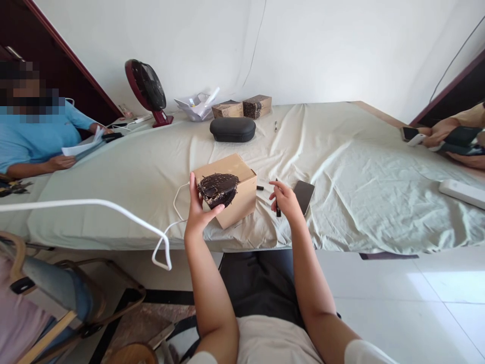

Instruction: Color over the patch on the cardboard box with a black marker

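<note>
My left hand (197, 210) holds up a dark brown, rounded object (219, 188) with pale specks, fingers closed round its left side. Right behind it stands a small cardboard box (242, 184) on the sheet-covered table (341, 167). My right hand (285, 199) is raised to the right of the box and pinches a thin black pen (278, 205) that points down. The pen's black cap (259, 188) lies beside the box. A dark phone (303, 195) lies flat just right of my right hand.
A black oval case (232, 129), two small boxes (242, 107), crumpled paper and a red fan (148, 91) stand at the back. A white cable (113, 212) crosses the left. A person in blue sits at left with papers; another person's hands hold a phone at right, near a white power strip (461, 193).
</note>
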A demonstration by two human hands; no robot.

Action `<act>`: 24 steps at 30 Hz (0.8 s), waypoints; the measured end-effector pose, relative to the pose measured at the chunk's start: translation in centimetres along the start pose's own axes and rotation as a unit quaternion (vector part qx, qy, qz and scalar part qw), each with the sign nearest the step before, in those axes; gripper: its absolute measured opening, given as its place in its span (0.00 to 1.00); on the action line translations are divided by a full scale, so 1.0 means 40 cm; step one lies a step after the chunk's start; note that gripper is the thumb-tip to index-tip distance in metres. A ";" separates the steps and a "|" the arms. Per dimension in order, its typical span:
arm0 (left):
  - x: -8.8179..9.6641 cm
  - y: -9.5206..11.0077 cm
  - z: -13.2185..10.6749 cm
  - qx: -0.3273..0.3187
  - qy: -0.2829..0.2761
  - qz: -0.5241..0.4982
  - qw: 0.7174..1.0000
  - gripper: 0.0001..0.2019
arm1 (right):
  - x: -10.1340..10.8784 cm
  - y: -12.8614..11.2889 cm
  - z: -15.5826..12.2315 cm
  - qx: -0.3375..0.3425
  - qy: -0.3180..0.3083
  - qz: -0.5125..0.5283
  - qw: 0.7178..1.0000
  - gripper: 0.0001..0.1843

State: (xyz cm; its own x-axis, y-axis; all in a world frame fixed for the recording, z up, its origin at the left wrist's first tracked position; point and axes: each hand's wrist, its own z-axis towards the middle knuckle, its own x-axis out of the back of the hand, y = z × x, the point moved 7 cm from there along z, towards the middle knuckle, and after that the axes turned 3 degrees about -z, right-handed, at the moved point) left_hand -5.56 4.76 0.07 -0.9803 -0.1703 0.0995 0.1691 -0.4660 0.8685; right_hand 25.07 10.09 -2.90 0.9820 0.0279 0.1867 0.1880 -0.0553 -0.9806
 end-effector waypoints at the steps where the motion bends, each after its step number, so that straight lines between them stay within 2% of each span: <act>1: -0.001 0.002 0.000 0.000 0.001 0.001 1.000 0.67 | 0.005 -0.021 -0.008 0.019 -0.012 0.071 0.997 0.24; 3: -0.003 0.007 0.001 -0.001 0.002 0.005 1.000 0.67 | 0.010 -0.062 -0.027 0.050 -0.045 0.180 0.981 0.25; 6: -0.011 0.018 0.001 -0.004 -0.001 0.011 1.000 0.67 | 0.017 -0.101 -0.051 0.065 -0.060 0.248 0.965 0.25; 15: -0.025 0.024 0.004 -0.023 -0.007 0.043 0.999 0.66 | -0.004 -0.104 -0.046 0.077 -0.039 0.281 0.956 0.25; 19: -0.026 0.015 0.009 -0.021 -0.013 0.039 0.999 0.67 | 0.003 -0.115 -0.047 0.119 -0.032 0.286 0.950 0.25; 21: -0.030 0.019 0.010 -0.022 -0.016 0.040 0.999 0.67 | 0.019 -0.128 -0.056 0.154 -0.005 0.288 0.945 0.21; 24: -0.042 0.041 0.008 -0.031 -0.032 0.044 0.998 0.68 | 0.039 -0.159 -0.086 0.217 0.023 0.292 0.931 0.10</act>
State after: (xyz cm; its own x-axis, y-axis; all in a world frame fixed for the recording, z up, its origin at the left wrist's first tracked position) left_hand -3.66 4.55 1.49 -0.9654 -0.1583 0.2071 0.2594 -0.5043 0.8236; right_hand 25.45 7.07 3.82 0.9160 0.0759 -0.3939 -0.3934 0.3621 -0.8451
